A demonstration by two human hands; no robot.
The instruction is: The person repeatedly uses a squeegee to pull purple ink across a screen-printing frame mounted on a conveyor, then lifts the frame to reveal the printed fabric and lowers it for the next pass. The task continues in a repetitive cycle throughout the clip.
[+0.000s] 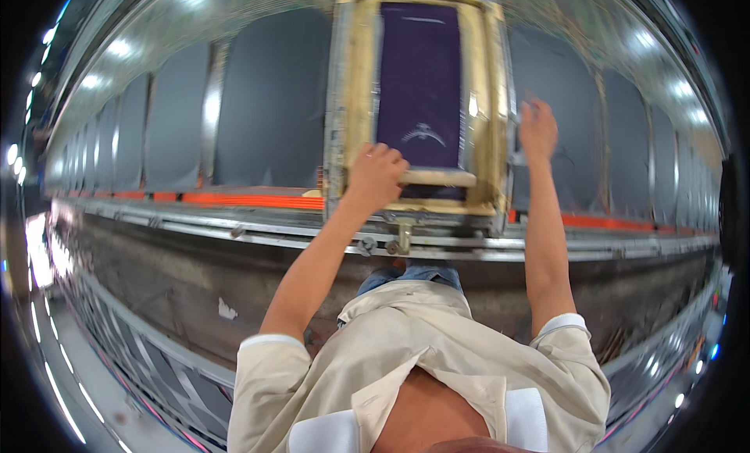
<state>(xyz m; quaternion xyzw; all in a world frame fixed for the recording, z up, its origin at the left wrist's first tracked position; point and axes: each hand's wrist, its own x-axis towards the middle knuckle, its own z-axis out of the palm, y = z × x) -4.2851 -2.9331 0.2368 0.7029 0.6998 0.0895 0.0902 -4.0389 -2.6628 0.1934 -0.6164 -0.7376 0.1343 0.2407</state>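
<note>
In front of me lies a printing screen frame [340, 101] with yellowish tape around a dark purple mesh window [418, 70]. A pale curved motif shows near the window's lower end. Across that end rests a squeegee [437, 177] with a light wooden bar. My left hand [376, 174] is closed around the squeegee's left end. Just beyond the frame's right edge is my right hand [538, 129], raised and slightly blurred. Its fingers are loosely bent and somewhat apart, and I see nothing in them. Whether it touches the frame edge, I cannot tell.
Dark grey panels [269, 101] line the long table to both sides of the frame. A metal rail [289, 238] runs along the near edge, with a metal bracket [404, 233] at the frame's front. Orange strips [250, 198] lie behind the rail. A concrete-like floor [187, 273] stretches below.
</note>
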